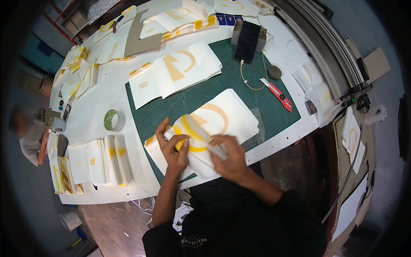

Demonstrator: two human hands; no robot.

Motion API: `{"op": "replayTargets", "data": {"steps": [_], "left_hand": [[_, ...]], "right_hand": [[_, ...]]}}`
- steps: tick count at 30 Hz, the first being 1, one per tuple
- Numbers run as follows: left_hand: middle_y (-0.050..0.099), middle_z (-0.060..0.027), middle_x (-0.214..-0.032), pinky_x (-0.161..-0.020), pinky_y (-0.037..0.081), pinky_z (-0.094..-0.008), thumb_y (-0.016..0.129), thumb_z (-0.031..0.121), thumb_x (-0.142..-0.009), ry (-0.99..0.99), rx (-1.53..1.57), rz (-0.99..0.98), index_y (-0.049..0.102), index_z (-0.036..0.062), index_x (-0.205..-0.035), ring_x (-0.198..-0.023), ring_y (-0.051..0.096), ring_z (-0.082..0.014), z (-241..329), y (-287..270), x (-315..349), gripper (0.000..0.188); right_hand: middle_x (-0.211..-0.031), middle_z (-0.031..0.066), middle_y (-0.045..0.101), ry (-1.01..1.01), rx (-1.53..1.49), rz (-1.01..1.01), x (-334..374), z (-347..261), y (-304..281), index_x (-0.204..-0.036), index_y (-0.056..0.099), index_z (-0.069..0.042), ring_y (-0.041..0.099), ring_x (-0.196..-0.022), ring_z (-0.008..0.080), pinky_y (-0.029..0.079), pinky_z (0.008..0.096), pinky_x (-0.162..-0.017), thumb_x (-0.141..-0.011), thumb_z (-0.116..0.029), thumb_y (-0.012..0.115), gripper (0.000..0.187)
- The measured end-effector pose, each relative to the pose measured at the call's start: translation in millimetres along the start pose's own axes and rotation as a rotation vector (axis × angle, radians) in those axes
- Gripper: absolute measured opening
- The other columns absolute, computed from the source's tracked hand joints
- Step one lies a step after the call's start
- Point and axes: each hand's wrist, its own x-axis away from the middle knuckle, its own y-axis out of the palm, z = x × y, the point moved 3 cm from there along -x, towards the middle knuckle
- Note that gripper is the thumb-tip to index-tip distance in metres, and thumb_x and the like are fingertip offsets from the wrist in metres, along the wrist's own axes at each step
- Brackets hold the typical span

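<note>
Over the near edge of the green cutting mat, I hold a white paper sheet with yellow print (195, 129), curved and smeared by motion. My left hand (173, 150) pinches its left side between bent fingers and thumb. At its right end, my right hand (231, 157) is closed on the paper, with the fingertips partly hidden. Beneath lies a stack of white printed sheets (237, 113) with a pale orange curved shape. Farther back, another stack of printed sheets (188, 68) rests on the green cutting mat (274, 122).
A red utility knife (280, 96) lies at the mat's right, near a phone (247, 40) on a cable. A tape roll (114, 120) stands left of the mat. Paper stacks (100, 160) line the table's left side. A person (32, 135) is at far left.
</note>
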Motion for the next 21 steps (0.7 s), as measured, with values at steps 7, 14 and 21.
{"op": "replayTargets", "data": {"steps": [7, 14, 21], "left_hand": [[0.043, -0.0261, -0.147, -0.115, 0.031, -0.0527, 0.076, 0.013, -0.076, -0.026, -0.02, 0.005, 0.066, -0.0005, -0.1, -0.14, 0.039, -0.0409, -2, 4, -1, 0.029], [0.041, -0.0246, -0.149, -0.12, 0.028, -0.0489, 0.07, 0.012, -0.072, -0.143, 0.128, 0.054, 0.034, 0.0012, -0.152, -0.14, 0.039, -0.0375, 2, 6, 1, 0.088], [0.04, -0.0246, -0.15, -0.12, 0.027, -0.0484, 0.069, 0.018, -0.074, -0.107, 0.064, -0.001, 0.033, 0.0003, -0.153, -0.139, 0.039, -0.0375, 3, 4, -1, 0.088]], "right_hand": [[-0.109, 0.0164, 0.066, 0.055, 0.247, 0.115, -5, 40, -34, -0.115, 0.064, 0.0, 0.061, -0.103, 0.0362, 0.045, 0.0469, -0.092, -0.084, -0.013, 0.081, 0.038], [-0.123, 0.0206, 0.057, 0.103, 0.67, 0.035, -8, 75, -48, -0.117, 0.068, 0.005, 0.05, -0.117, 0.0362, 0.034, 0.0525, -0.098, -0.092, -0.037, 0.074, 0.05], [-0.118, 0.0202, 0.059, 0.212, 0.7, 0.112, -10, 89, -52, -0.124, 0.064, 0.006, 0.052, -0.115, 0.0336, 0.033, 0.0513, -0.096, -0.092, -0.035, 0.074, 0.053]]}}
